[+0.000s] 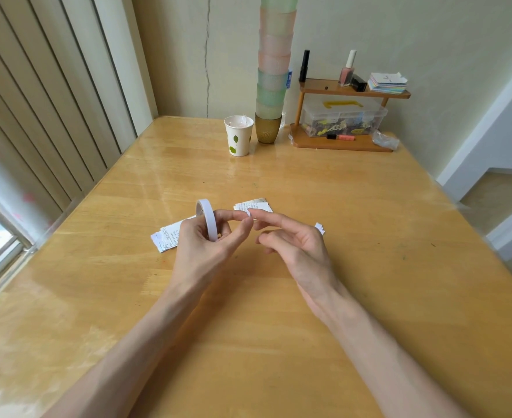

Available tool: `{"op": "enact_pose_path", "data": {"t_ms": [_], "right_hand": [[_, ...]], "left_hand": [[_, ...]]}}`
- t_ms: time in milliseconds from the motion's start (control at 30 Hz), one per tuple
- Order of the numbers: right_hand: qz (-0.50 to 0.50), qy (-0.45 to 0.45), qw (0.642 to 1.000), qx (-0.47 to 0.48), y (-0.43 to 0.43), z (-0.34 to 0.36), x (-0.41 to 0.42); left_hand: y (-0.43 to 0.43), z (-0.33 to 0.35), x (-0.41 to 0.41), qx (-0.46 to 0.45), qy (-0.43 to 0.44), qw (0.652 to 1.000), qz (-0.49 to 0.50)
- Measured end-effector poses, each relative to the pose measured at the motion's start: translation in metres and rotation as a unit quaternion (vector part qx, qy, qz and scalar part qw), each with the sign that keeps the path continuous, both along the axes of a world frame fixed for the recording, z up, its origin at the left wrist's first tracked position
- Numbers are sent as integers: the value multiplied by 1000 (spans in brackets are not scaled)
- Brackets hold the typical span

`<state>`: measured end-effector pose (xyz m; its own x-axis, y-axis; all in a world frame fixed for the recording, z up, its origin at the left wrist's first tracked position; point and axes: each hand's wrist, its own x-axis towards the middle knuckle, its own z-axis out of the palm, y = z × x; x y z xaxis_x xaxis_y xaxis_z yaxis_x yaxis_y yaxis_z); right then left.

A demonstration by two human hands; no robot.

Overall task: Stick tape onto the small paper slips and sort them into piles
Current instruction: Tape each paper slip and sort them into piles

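Note:
My left hand [202, 239] grips a white tape roll [208, 217] upright above the wooden table [248, 327], with fingers through its hole. A small white bit of tape [248, 213] sits between my left fingertips and the index fingertip of my right hand [293, 245], whose other fingers are loosely curled. A pile of printed paper slips [165, 236] lies left of and partly behind my left hand. A second pile of slips [254, 205] lies just beyond the fingertips. Small white scraps [320, 228] lie to the right of my right hand.
At the table's back stand a paper cup [239, 135], a tall stack of coloured cups [274, 70] and a wooden shelf [343, 116] with a clear plastic box, bottles and note paper. A window with blinds is on the left.

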<state>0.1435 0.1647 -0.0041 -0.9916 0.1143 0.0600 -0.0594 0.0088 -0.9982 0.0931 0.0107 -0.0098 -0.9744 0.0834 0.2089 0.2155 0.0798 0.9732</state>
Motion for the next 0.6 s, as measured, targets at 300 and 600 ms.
{"op": "enact_pose_path", "data": {"t_ms": [300,600], "right_hand": [[-21,39,996,73,-5,-5,-4],[-101,28,994,10,4,-3,-6]], "left_hand": [[0,-2,-2,-26,1,999,29],[-4,-5,-8,-40,-51,997,33]]}}
